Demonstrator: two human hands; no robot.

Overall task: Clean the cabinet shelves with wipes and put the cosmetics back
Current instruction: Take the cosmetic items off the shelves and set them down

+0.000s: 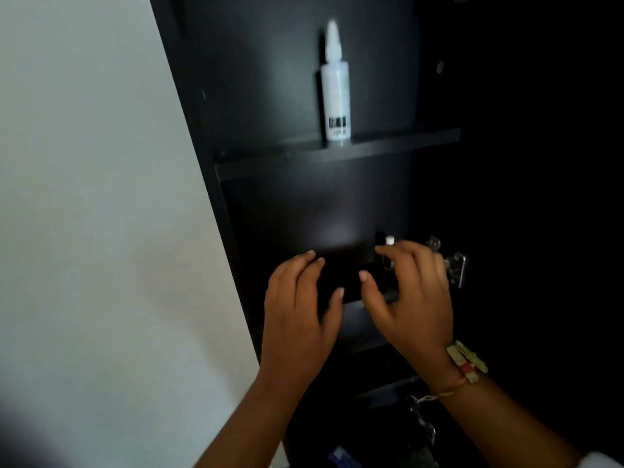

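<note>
Left hand (297, 312) grips black box (341, 268); right hand (412, 298) curled beside it, grip unclear. White bottle (335, 92) on shelf (388, 146) above.

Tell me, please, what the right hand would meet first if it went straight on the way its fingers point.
Most likely the small white-capped bottle just beyond the fingertips of the right hand, though depth is unclear.

White bottle (335, 92) upright on upper shelf (388, 143). Below, left hand (297, 305) grips black box (341, 275); right hand (412, 292) touches it, fingers relaxed.
</note>
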